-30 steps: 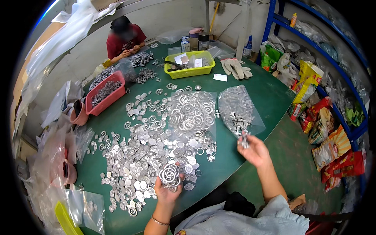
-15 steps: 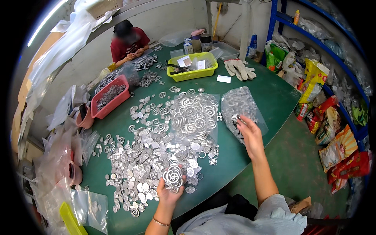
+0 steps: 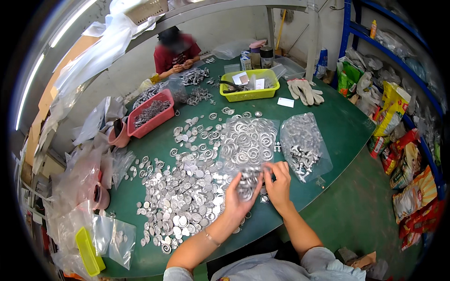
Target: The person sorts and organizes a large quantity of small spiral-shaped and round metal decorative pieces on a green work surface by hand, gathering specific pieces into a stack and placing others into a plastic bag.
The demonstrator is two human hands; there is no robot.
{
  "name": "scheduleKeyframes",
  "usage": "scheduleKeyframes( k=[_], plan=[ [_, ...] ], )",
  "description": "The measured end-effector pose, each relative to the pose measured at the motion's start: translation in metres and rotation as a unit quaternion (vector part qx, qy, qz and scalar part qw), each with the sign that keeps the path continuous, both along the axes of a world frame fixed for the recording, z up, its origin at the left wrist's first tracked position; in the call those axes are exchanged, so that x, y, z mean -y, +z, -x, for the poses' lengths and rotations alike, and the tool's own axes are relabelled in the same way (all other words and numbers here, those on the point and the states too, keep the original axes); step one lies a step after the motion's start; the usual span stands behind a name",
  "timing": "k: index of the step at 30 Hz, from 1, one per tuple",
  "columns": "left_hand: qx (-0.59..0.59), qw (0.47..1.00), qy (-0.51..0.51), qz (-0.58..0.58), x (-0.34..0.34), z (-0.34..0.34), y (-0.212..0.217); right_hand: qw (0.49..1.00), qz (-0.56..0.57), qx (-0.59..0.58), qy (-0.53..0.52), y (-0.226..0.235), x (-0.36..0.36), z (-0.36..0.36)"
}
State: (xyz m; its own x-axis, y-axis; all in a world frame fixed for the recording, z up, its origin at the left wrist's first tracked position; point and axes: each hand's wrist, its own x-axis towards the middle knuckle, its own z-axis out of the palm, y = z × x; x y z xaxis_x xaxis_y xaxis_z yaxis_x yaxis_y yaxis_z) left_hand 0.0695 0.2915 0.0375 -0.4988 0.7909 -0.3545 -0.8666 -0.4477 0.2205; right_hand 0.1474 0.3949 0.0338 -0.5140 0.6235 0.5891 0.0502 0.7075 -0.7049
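Observation:
My left hand [image 3: 234,202] is wrapped round a stack of silver spiral metal pieces [image 3: 248,185], held up over the near edge of the table. My right hand [image 3: 280,186] meets it from the right, its thumb and fingertips closed together beside the stack; what they pinch is blurred and too small to name. Just beyond both hands lies a clear bag of larger silver spirals [image 3: 249,140]. To its right sits another clear bag [image 3: 303,136], with small silver metal parts [image 3: 303,161] at its near end. A wide heap of flat silver discs [image 3: 180,194] spreads to the left.
On the green table [image 3: 344,117] stand a yellow-green basket [image 3: 248,96] and a pink basket [image 3: 149,122] of metal parts. Work gloves [image 3: 305,91] lie at the far right. A person in red [image 3: 176,56] sits across. Plastic bags [image 3: 77,182] crowd the left; blue shelves [image 3: 398,56] stand right.
My right hand has come left from the bag of small parts to the stack. My left hand has risen slightly with its spirals to meet it. The view has shifted.

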Motion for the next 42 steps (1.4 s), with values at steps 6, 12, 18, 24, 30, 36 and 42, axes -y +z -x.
scheduleKeyframes(
  k=[6, 12, 18, 24, 30, 36, 42],
  plan=[
    [-0.203, 0.976, 0.077, -0.01, -0.048, 0.061, 0.01, 0.997, -0.003, -0.076, -0.015, -0.007, 0.001, 0.01],
    [-0.534, 0.82, 0.052, 0.199, -0.031, 0.052, 0.002, 0.997, -0.004, -0.071, 0.006, -0.008, 0.0, 0.005],
    [-0.598, 0.764, 0.025, 0.242, 0.013, 0.042, -0.022, 0.995, -0.047, -0.017, -0.089, -0.008, 0.003, 0.005],
    [-0.704, 0.625, 0.023, 0.338, 0.033, 0.04, -0.021, 0.989, 0.055, 0.132, -0.021, -0.023, 0.007, -0.006],
    [-0.74, 0.464, 0.188, 0.448, 0.039, 0.045, -0.007, 0.978, 0.166, 0.092, 0.091, -0.01, 0.001, -0.003],
    [-0.767, 0.317, 0.009, 0.558, 0.038, 0.095, -0.02, 0.951, 0.256, 0.011, 0.174, -0.006, -0.021, 0.015],
    [-0.797, 0.447, 0.068, 0.4, -0.025, 0.163, 0.047, 0.934, 0.289, -0.02, 0.208, 0.091, -0.078, 0.06]
  ],
)
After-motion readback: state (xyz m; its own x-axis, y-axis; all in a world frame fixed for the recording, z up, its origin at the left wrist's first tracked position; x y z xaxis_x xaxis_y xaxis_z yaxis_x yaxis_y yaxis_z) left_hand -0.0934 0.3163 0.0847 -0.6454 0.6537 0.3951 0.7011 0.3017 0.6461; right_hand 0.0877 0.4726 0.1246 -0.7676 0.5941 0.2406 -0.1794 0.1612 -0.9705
